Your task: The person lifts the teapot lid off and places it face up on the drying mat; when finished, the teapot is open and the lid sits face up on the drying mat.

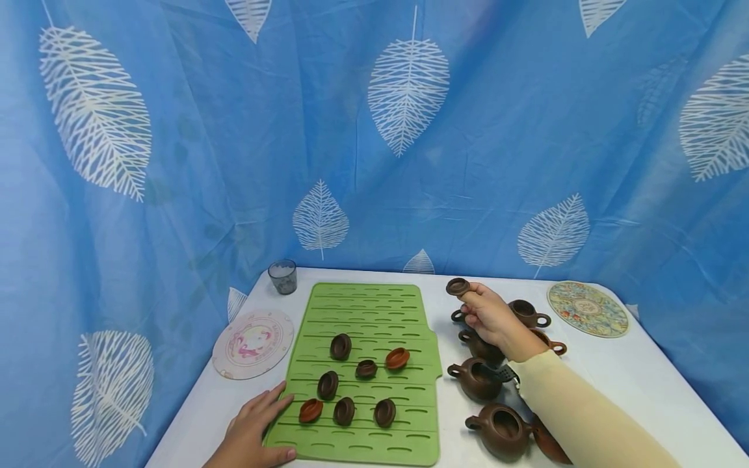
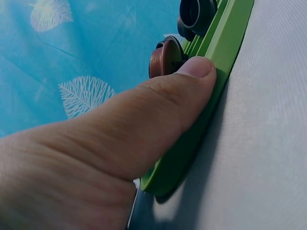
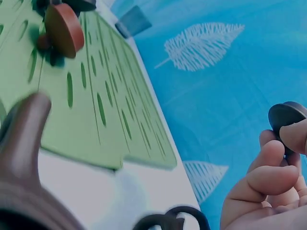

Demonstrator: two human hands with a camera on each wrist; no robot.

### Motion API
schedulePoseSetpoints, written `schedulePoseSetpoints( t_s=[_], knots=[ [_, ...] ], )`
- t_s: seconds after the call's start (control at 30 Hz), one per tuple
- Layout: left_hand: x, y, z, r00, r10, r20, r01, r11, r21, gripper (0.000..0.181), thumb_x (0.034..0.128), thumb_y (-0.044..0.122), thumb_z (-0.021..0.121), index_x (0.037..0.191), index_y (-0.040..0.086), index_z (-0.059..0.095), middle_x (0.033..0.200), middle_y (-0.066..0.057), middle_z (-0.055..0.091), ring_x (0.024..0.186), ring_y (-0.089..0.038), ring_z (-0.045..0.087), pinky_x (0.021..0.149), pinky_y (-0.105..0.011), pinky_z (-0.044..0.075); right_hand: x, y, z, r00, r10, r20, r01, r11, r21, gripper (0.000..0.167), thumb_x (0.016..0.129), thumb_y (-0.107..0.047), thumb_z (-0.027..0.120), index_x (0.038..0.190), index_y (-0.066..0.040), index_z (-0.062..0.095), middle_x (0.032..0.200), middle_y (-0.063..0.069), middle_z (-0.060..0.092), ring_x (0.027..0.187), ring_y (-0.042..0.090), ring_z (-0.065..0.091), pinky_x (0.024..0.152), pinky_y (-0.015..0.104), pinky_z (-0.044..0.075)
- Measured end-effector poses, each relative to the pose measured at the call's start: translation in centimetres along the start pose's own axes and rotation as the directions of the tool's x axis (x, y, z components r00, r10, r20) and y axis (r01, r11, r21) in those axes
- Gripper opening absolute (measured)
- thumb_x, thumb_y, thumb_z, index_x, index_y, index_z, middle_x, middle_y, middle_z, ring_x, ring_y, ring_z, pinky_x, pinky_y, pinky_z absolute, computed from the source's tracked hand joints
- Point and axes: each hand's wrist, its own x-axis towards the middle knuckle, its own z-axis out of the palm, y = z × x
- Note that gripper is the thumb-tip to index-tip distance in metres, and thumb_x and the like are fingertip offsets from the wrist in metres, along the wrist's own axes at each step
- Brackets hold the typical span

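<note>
My right hand (image 1: pixel 490 316) pinches a dark brown teapot lid (image 1: pixel 458 286) above the far end of a group of small clay teapots. In the right wrist view the same lid (image 3: pixel 287 117) sits between thumb and fingers. My left hand (image 1: pixel 257 426) rests at the near left corner of a green ridged mat (image 1: pixel 363 305), its thumb (image 2: pixel 196 72) on the mat's edge and its fingers spread. On the mat lie several loose lids, mostly dark brown like this one (image 1: pixel 341 346), plus a reddish one (image 1: pixel 397 358) and another reddish one (image 1: pixel 311 410).
Below the right arm stand several lidless teapots, the nearest dark brown (image 1: pixel 504 431); the sleeve partly hides some. A pink-patterned round plate (image 1: pixel 253 343) lies left of the mat, a grey glass (image 1: pixel 283 277) behind it. At far right lies a colourful round plate (image 1: pixel 588 309). A blue curtain (image 1: pixel 468 162) closes the back.
</note>
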Motion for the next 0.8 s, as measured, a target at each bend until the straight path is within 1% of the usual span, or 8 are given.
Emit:
schedulePoseSetpoints(
  t_s=[0.1,0.2,0.33,0.4,0.5,0.6,0.73,0.8],
  knots=[
    [0.0,-0.1,0.0,1.0,-0.002,0.012,0.002,1.0,-0.001,0.094,0.0776,0.053,0.089,0.155,0.013,0.053,0.17,-0.014,0.033,0.149,-0.056,0.03,0.105,-0.085,0.03,0.3,0.3,1.1,1.0,0.005,0.008,-0.005,1.0,-0.007,0.007,0.105,-0.017,0.065,0.107,-0.018,0.058,0.094,-0.005,0.051,0.067,0.004,0.049,0.048,0.015,0.035],
    [0.0,-0.1,-0.1,1.0,0.002,0.011,-0.002,1.0,0.005,0.093,0.0779,0.052,0.089,0.155,0.014,0.053,0.17,-0.013,0.033,0.149,-0.057,0.03,0.105,-0.085,0.031,0.6,0.8,2.4,1.0,0.004,0.019,-0.004,1.0,0.007,0.008,0.105,-0.014,0.064,0.105,-0.018,0.056,0.097,-0.003,0.05,0.067,0.005,0.049,0.047,0.015,0.035],
    [0.0,-0.2,-0.2,1.0,0.016,0.006,-0.016,1.0,0.009,0.094,0.078,0.052,0.089,0.155,0.014,0.053,0.17,-0.014,0.034,0.148,-0.057,0.03,0.105,-0.085,0.031,1.0,1.4,4.2,0.998,-0.002,0.061,0.001,1.0,0.015,0.01,0.105,-0.015,0.065,0.105,-0.016,0.055,0.101,-0.002,0.051,0.067,0.004,0.048,0.047,0.015,0.035],
    [0.1,-0.3,-0.1,1.0,0.018,0.005,-0.018,1.0,0.008,0.094,0.0776,0.053,0.089,0.155,0.014,0.053,0.17,-0.014,0.034,0.148,-0.057,0.031,0.104,-0.085,0.031,1.1,1.7,5.0,0.997,0.001,0.075,-0.001,1.0,0.002,0.012,0.105,-0.019,0.067,0.107,-0.016,0.055,0.102,-0.002,0.052,0.068,0.005,0.048,0.047,0.016,0.034],
    [0.2,-0.4,-0.1,1.0,0.02,0.004,-0.02,1.0,0.005,0.094,0.0769,0.054,0.089,0.155,0.014,0.054,0.17,-0.014,0.034,0.148,-0.057,0.031,0.104,-0.086,0.031,1.4,2.3,6.3,0.996,0.007,0.09,-0.004,0.999,-0.033,0.015,0.104,-0.021,0.068,0.109,-0.014,0.056,0.106,-0.001,0.053,0.068,0.006,0.047,0.048,0.018,0.034],
    [0.2,-0.5,0.0,1.0,0.016,0.0,-0.016,1.0,0.002,0.094,0.0763,0.055,0.089,0.154,0.014,0.055,0.17,-0.014,0.034,0.148,-0.056,0.032,0.103,-0.086,0.03,1.7,3.1,7.5,0.994,0.027,0.109,-0.017,0.996,-0.089,0.014,0.104,-0.019,0.066,0.111,-0.012,0.057,0.103,0.0,0.052,0.067,0.007,0.045,0.048,0.019,0.035],
    [0.2,-0.4,0.0,1.0,0.004,0.004,-0.004,1.0,0.004,0.094,0.0756,0.054,0.09,0.154,0.016,0.055,0.17,-0.012,0.034,0.148,-0.055,0.031,0.103,-0.086,0.031,2.0,4.5,8.9,0.99,0.076,0.122,-0.053,0.983,-0.175,0.018,0.104,-0.017,0.066,0.118,-0.009,0.059,0.097,0.001,0.052,0.067,0.011,0.043,0.049,0.021,0.036],
    [0.2,-0.4,0.0,1.0,-0.001,0.003,0.001,1.0,0.007,0.094,0.0755,0.054,0.09,0.154,0.016,0.055,0.17,-0.011,0.034,0.149,-0.055,0.031,0.103,-0.086,0.031,2.2,5.3,9.6,0.987,0.099,0.128,-0.07,0.975,-0.211,0.019,0.102,-0.016,0.067,0.118,-0.008,0.059,0.098,0.002,0.053,0.067,0.012,0.043,0.05,0.022,0.036]
  ],
)
